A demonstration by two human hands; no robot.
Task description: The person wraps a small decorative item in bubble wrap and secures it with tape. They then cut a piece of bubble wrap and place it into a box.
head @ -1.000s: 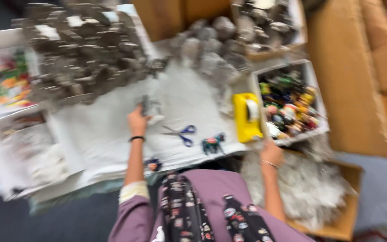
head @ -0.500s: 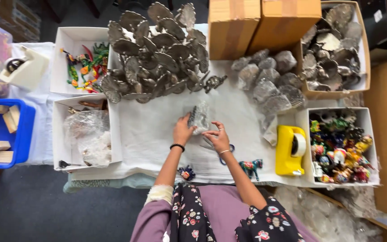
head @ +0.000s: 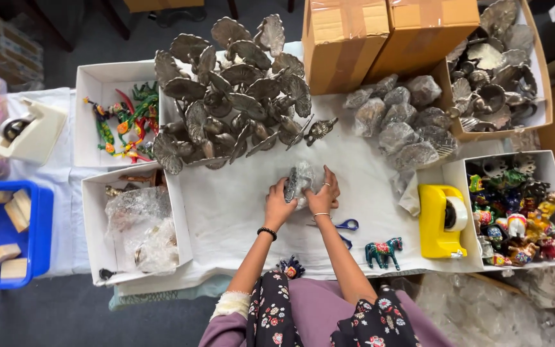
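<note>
Metal ornament (head: pixel 292 183) in clear wrap is clamped mid-table by left hand (head: pixel 279 207) and right hand (head: pixel 323 196), fingers closed round it — wrap could slip loose, likely, if grip eases.

I see both hands meeting at the middle of the white table (head: pixel 239 212). My left hand (head: pixel 279 207) and right hand (head: pixel 324 196) grip a grey metal bird ornament (head: pixel 295 182) half wrapped in clear film. At eleven o'clock from it lies a heap of bare metal ornaments (head: pixel 232 90); at two o'clock sit wrapped ones (head: pixel 399 122). Blue scissors (head: pixel 345 226) lie just beside my right wrist, a painted toy horse (head: pixel 384 250) at four o'clock, a yellow tape dispenser (head: pixel 439 222) at three.
</note>
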